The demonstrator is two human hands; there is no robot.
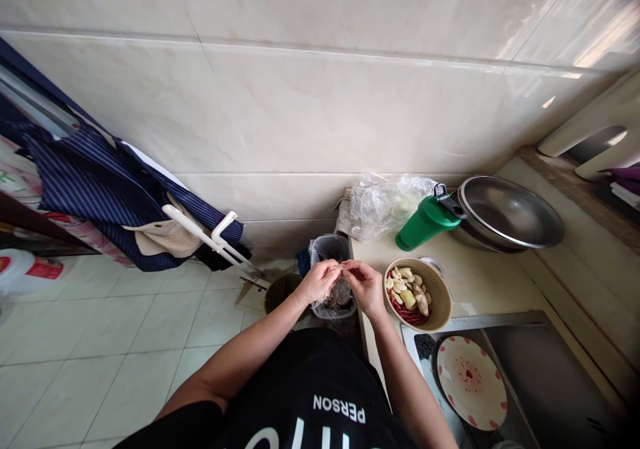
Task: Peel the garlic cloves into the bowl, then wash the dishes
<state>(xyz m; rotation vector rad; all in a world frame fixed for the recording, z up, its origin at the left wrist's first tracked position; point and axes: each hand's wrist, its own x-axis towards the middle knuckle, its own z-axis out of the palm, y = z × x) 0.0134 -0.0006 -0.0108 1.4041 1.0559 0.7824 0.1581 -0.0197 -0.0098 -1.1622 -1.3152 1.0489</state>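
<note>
My left hand (321,281) and my right hand (364,287) meet fingertip to fingertip over a lined trash bin (318,252). Both are closed in a pinch around something small and pale, mostly hidden by the fingers; its kind does not show clearly. Below them, scraps lie in the bin's clear plastic bag. Close by my right hand, a beige basket (441,300) stands on the counter, holding peeled garlic cloves (400,282), pieces of ginger (421,300) and dried red chillies (411,314).
On the counter (480,279) are a green shaker bottle (425,223), a crumpled plastic bag (383,202) and stacked metal bowls (513,212). A patterned plate (471,382) sits in the sink (555,369). Striped cloth (95,182) and a white-railed rack (215,245) are at the left.
</note>
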